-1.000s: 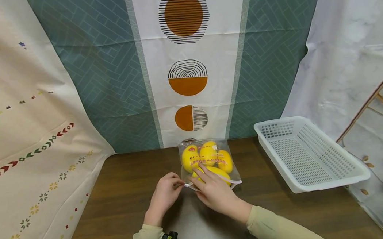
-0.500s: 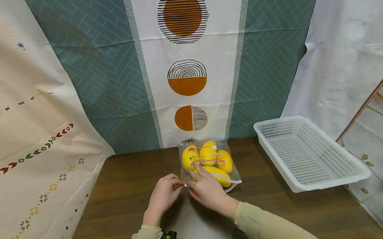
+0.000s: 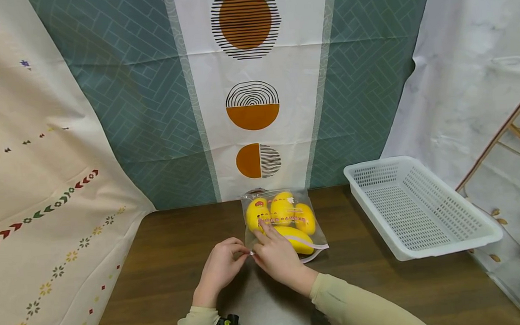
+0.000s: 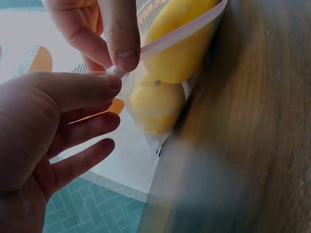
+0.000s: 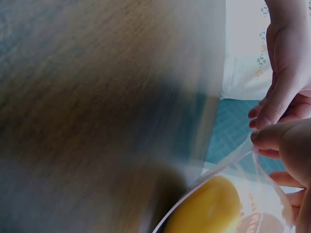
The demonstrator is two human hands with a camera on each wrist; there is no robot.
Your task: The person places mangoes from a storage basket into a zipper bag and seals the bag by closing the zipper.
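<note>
A clear zip bag (image 3: 320, 238) with printed lettering lies on the table, holding several yellow fruits (image 3: 293, 237) that look like mangoes. Its pale zip strip (image 4: 180, 33) runs along the edge facing me, and the mouth gapes at the right part. My left hand (image 3: 223, 264) pinches the bag's left corner between thumb and index finger, the other fingers held loosely apart. Right beside it, my right hand (image 3: 281, 258) pinches the strip by the same corner, its longer fingers stretched over the bag. A small whitish piece (image 4: 115, 71) shows between the two thumbs, partly hidden.
A white perforated plastic basket (image 3: 420, 217) stands at the right of the brown wooden table (image 3: 159, 273). Patterned cloths hang behind the table (image 3: 158, 114) and along both sides.
My right hand has slid left along the zip strip from the middle to the left corner, next to my left hand. My left hand keeps its place at the corner.
</note>
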